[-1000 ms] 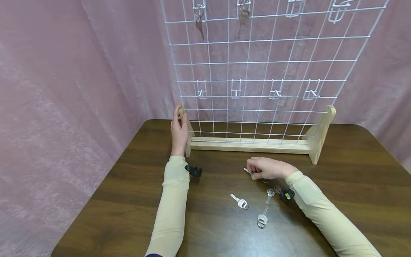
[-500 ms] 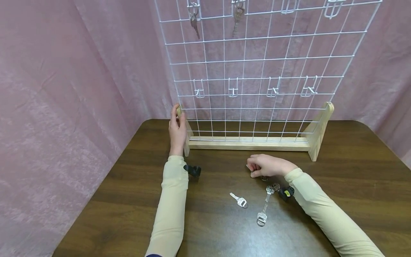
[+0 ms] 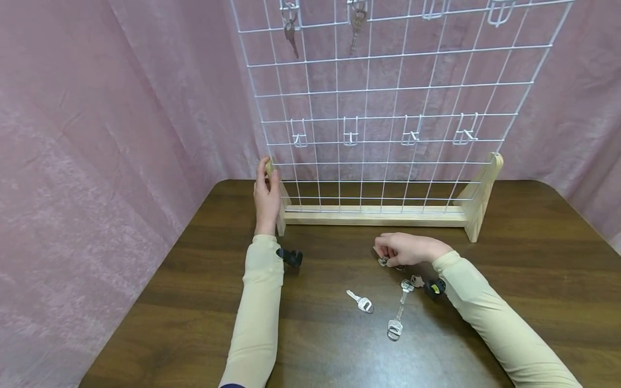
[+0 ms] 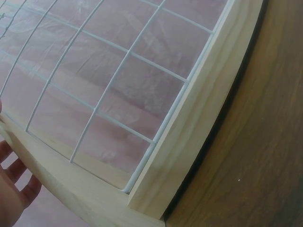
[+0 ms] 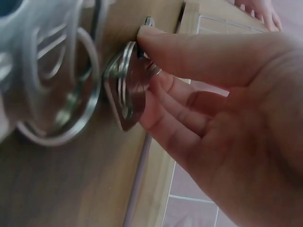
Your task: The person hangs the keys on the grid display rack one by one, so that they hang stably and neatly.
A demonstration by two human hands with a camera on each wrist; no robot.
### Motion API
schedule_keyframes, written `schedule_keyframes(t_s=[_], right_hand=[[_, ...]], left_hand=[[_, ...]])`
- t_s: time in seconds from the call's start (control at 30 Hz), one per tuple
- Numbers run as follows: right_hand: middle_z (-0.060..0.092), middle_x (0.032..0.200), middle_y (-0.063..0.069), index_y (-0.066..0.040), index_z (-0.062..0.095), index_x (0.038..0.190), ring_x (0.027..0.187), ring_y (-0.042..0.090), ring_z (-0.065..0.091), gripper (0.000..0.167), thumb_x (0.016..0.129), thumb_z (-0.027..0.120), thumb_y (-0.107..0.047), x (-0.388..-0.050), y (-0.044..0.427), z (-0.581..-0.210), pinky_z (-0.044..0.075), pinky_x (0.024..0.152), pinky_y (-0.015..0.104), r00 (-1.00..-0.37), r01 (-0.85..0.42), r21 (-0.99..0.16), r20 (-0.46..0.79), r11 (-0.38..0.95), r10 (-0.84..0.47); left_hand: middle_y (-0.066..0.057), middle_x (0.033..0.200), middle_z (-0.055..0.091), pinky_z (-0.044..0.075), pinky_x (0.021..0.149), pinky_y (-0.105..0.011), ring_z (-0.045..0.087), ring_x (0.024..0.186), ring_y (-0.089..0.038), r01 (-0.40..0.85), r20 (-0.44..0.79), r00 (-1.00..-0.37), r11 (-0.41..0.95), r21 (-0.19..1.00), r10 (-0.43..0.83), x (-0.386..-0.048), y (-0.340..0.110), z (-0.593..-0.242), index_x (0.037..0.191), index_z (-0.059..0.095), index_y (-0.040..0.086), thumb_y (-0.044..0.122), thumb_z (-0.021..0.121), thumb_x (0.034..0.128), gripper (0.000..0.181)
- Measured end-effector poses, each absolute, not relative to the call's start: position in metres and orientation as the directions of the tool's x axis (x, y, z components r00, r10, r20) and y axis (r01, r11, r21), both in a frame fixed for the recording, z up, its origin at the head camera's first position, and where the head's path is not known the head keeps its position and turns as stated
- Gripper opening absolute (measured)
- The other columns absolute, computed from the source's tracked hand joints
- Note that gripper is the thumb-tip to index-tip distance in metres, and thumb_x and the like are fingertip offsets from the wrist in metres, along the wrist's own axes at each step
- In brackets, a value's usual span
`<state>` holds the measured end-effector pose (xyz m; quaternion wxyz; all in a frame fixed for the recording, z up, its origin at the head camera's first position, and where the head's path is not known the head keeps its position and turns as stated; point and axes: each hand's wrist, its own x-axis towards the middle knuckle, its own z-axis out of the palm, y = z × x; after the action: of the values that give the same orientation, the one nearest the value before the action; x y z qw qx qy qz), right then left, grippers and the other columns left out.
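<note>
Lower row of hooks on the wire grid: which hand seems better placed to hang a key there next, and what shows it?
Most likely the right hand: it pinches a key, while the left hand grips one end of the wooden stand and would have to let go.

You can make out no text, label, brand, number or sign in any of the views; the yellow-green patch (image 3: 435, 289) on your black right-wrist device (image 3: 429, 291) is too small to read.
</note>
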<state>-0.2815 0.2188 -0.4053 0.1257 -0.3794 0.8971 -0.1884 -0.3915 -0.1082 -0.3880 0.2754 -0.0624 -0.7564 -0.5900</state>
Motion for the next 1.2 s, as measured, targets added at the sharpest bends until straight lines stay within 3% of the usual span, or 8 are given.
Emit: schedule_keyframes(t_s=[0.3, 0.67, 0.87, 1.2], right_hand=[[0.045, 0.079, -0.003, -0.012, 0.046, 0.077, 0.070, 0.004, 0.040, 0.028, 0.078, 0.071, 0.001, -0.278, 0.217, -0.403, 0.036, 0.063, 0.018, -0.673, -0.666, -0.370, -0.075, 0.648, -0.736], [0.044, 0.069, -0.003, -0.010, 0.048, 0.072, 0.068, 0.004, 0.042, 0.027, 0.072, 0.054, 0.017, -0.284, 0.218, -0.401, 0.035, 0.061, 0.018, -0.602, -0.771, -0.280, 0.029, 0.572, -0.798], [0.048, 0.070, -0.007, -0.012, 0.054, 0.077, 0.066, 0.001, 0.042, 0.022, 0.078, 0.059, 0.010, -0.284, 0.221, -0.391, 0.037, 0.060, 0.018, -0.635, -0.752, -0.271, 0.053, 0.601, -0.771], [0.052, 0.076, -0.008, -0.014, 0.059, 0.082, 0.069, 0.003, 0.047, 0.021, 0.079, 0.059, 0.007, -0.278, 0.227, -0.370, 0.042, 0.061, 0.021, -0.665, -0.746, -0.216, 0.175, 0.631, -0.726]], left_hand=[[-0.013, 0.119, 0.057, 0.045, 0.080, -0.038, 0.050, 0.106, -0.024, 0.416, 0.491, -0.842, 0.308, 0.855, -0.225, -0.391, -0.109, -0.390, 0.141, 0.040, 0.041, 0.039, 0.043, 0.1027, 0.038], [-0.013, 0.122, 0.057, 0.045, 0.083, -0.039, 0.049, 0.109, -0.024, 0.428, 0.499, -0.839, 0.300, 0.852, -0.218, -0.393, -0.107, -0.385, 0.142, 0.041, 0.040, 0.037, 0.044, 0.1026, 0.039], [-0.014, 0.121, 0.057, 0.045, 0.083, -0.040, 0.049, 0.109, -0.026, 0.430, 0.504, -0.835, 0.306, 0.849, -0.223, -0.393, -0.108, -0.384, 0.141, 0.041, 0.040, 0.038, 0.044, 0.1024, 0.039], [-0.014, 0.122, 0.057, 0.044, 0.085, -0.042, 0.051, 0.106, -0.026, 0.416, 0.495, -0.839, 0.318, 0.852, -0.226, -0.392, -0.110, -0.387, 0.141, 0.041, 0.039, 0.038, 0.045, 0.1022, 0.039]])
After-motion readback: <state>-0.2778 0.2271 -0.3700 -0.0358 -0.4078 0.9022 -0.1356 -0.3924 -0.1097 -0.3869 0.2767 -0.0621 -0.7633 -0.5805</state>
